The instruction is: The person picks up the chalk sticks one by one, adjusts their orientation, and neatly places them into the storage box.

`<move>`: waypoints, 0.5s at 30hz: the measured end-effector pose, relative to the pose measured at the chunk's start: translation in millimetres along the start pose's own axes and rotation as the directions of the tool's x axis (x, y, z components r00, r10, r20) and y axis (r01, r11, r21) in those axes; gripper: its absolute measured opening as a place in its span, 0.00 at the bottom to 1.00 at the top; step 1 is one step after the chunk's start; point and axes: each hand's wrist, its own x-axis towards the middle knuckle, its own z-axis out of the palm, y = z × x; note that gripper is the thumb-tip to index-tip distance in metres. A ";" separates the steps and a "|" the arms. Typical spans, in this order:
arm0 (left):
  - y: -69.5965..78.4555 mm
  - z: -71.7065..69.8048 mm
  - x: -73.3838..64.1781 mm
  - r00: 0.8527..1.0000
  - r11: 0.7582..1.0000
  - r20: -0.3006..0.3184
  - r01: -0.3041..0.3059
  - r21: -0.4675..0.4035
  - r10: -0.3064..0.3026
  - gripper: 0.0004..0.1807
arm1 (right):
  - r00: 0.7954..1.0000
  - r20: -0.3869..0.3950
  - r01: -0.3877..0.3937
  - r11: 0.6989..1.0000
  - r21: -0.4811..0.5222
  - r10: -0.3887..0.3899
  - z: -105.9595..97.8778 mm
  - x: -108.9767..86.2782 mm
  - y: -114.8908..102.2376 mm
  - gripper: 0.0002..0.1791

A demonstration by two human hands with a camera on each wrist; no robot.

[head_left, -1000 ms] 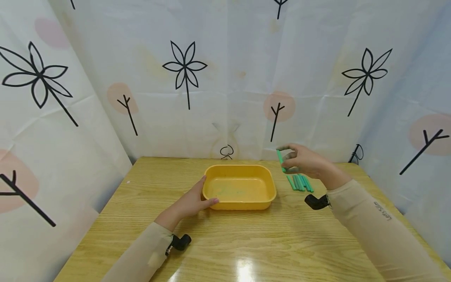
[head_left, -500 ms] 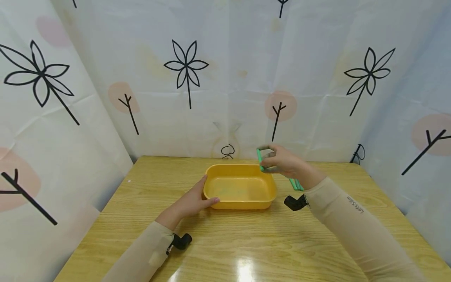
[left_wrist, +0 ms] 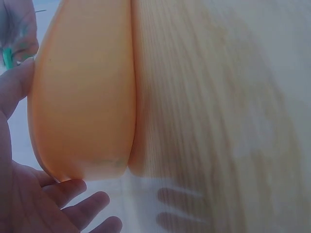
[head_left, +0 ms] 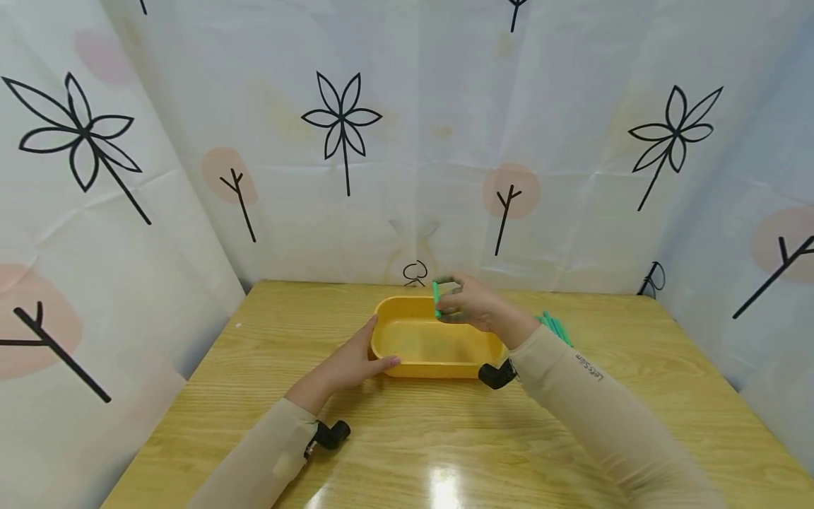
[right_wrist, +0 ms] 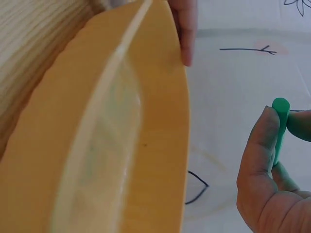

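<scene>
A yellow plastic tub (head_left: 422, 370) with rounded corners stands on the wooden table. My left hand (head_left: 348, 362) grips its left end, thumb over the near rim and fingers along the end wall, as the left wrist view shows on the tub's side (left_wrist: 85, 97). Above the tub's far middle, my right hand (head_left: 473, 305) pinches a short stick of green chalk (right_wrist: 280, 126) upright between thumb and fingers. Green dust marks the fingertips of that hand. Faint green smears show on the tub's floor.
Several more green chalk sticks (head_left: 557, 330) lie together on the table (head_left: 381, 438) right of the tub, partly hidden behind the right forearm. A patterned white cloth (head_left: 286, 233) hangs behind the table and on both sides. Wrist cameras are strapped to both sleeves.
My right hand has moved left with the chalk, from above the loose sticks to over the tub, and has dropped slightly. The left hand and tub have stayed in place.
</scene>
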 end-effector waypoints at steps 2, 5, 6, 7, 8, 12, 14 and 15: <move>0.3 0.3 -0.2 1.000 1.000 -0.001 -0.002 -0.008 0.002 0.59 | 1.000 -0.007 -0.014 1.000 0.007 0.014 6.0 5.0 4.2 0.37; 0.3 0.4 -0.1 1.000 1.000 -0.003 -0.008 -0.010 0.008 0.59 | 0.999 -0.018 -0.040 0.999 0.010 0.040 14.8 11.9 10.2 0.37; 0.2 0.4 -0.1 1.000 1.000 -0.003 -0.010 -0.011 0.010 0.59 | 0.999 -0.021 -0.048 0.999 0.012 0.048 17.3 14.2 12.4 0.37; 0.4 0.3 -0.3 1.000 1.000 -0.004 -0.012 -0.013 0.012 0.59 | 0.998 -0.020 -0.053 0.999 0.012 0.053 19.5 16.6 14.8 0.37; 0.5 0.2 -0.6 1.000 1.000 -0.004 -0.013 -0.013 0.013 0.59 | 0.998 -0.021 -0.059 0.998 0.011 0.060 21.9 18.7 17.1 0.37; 1.2 -0.2 -1.8 1.000 1.000 0.000 -0.010 -0.010 0.010 0.58 | 0.996 -0.017 -0.083 0.997 0.001 0.083 28.9 26.7 27.1 0.37; 1.7 -0.6 -2.4 1.000 1.000 0.001 -0.007 -0.004 0.007 0.59 | 0.995 -0.018 -0.095 0.995 -0.006 0.095 31.6 30.0 31.7 0.37; 1.7 -0.7 -2.3 1.000 1.000 0.001 -0.008 -0.004 0.008 0.59 | 0.995 -0.017 -0.102 0.995 -0.010 0.102 32.6 31.8 34.2 0.37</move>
